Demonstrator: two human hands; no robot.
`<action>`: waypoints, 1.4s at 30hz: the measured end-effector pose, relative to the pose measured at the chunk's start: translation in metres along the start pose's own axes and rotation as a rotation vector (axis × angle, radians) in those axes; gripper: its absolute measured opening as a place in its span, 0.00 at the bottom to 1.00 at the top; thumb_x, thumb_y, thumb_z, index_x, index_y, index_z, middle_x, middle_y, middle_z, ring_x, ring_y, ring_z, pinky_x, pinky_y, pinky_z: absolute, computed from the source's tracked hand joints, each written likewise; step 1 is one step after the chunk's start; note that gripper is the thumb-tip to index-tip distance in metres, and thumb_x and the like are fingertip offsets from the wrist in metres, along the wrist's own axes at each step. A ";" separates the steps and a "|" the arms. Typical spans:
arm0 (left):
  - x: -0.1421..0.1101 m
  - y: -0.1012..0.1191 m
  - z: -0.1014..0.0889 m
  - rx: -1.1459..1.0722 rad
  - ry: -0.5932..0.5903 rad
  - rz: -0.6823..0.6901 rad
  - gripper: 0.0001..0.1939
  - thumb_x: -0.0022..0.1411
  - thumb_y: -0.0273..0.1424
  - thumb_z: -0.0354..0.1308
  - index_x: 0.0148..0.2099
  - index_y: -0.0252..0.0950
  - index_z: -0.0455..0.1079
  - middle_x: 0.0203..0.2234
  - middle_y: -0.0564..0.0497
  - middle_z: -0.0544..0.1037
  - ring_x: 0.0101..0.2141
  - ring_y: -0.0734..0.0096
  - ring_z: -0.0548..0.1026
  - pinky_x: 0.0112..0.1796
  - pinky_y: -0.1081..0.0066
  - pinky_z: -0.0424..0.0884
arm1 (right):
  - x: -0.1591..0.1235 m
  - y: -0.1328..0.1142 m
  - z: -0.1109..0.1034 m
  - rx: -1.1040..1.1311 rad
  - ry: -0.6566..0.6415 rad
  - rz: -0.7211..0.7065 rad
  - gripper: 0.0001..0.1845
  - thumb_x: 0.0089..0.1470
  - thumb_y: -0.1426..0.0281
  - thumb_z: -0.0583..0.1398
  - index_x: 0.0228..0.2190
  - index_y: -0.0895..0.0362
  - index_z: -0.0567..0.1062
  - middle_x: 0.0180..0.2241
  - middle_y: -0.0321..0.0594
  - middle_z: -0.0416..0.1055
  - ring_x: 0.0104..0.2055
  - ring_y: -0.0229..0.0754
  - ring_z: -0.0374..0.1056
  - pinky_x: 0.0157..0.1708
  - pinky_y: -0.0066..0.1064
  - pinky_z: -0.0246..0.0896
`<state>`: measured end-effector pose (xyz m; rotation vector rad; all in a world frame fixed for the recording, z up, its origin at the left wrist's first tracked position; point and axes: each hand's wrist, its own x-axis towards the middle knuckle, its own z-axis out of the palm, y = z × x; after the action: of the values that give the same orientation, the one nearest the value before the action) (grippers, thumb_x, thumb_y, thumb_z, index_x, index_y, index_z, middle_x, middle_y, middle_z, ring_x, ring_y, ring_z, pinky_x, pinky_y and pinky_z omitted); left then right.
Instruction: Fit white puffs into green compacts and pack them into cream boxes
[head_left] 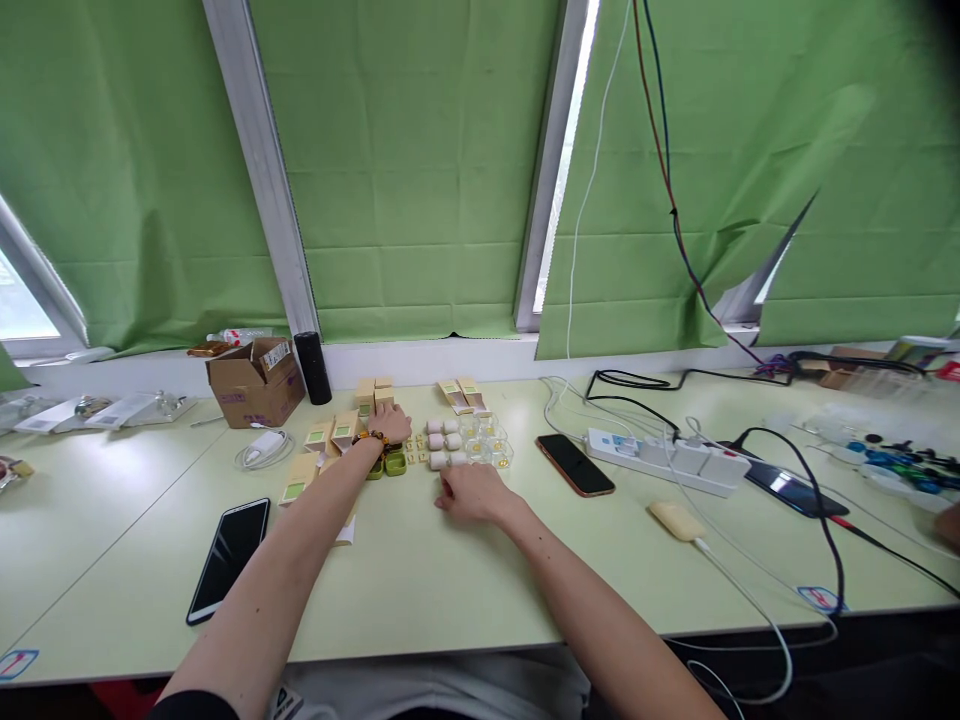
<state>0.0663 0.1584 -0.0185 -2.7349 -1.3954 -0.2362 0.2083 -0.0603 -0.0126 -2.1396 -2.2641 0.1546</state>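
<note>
My left hand (388,423), with a beaded bracelet at the wrist, reaches to the back of the table. Its fingers stretch over small kraft-paper boxes (365,391) and olive-green square trays (395,464); whether they touch a box is hard to see. Closer to me, my right hand (471,492) rests with curled fingers just in front of several pale pink rounded pieces (436,442). Anything inside its fingers is hidden. Clear cup-like pieces (491,440) stand right of the pink ones, and tiny gold-coloured pieces (416,450) lie to their left.
A phone (231,560) lies at front left and another phone (575,464) at right. Beyond that sits a power strip (667,460) with trailing cables. A cardboard box (255,383) and black cylinder (313,368) stand by the wall. Opened paper boxes (300,478) lie near my left forearm.
</note>
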 end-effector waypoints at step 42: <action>-0.144 0.018 -0.040 -0.011 0.179 0.058 0.07 0.66 0.30 0.57 0.38 0.40 0.77 0.37 0.41 0.83 0.47 0.48 0.76 0.49 0.53 0.69 | -0.002 -0.004 0.003 -0.037 0.019 -0.025 0.14 0.62 0.58 0.60 0.39 0.55 0.79 0.42 0.50 0.82 0.46 0.55 0.77 0.43 0.37 0.62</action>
<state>-0.0067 0.0277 -0.0030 -2.6809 -1.2708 -0.4732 0.2046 -0.0626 -0.0147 -2.1192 -2.3007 0.0920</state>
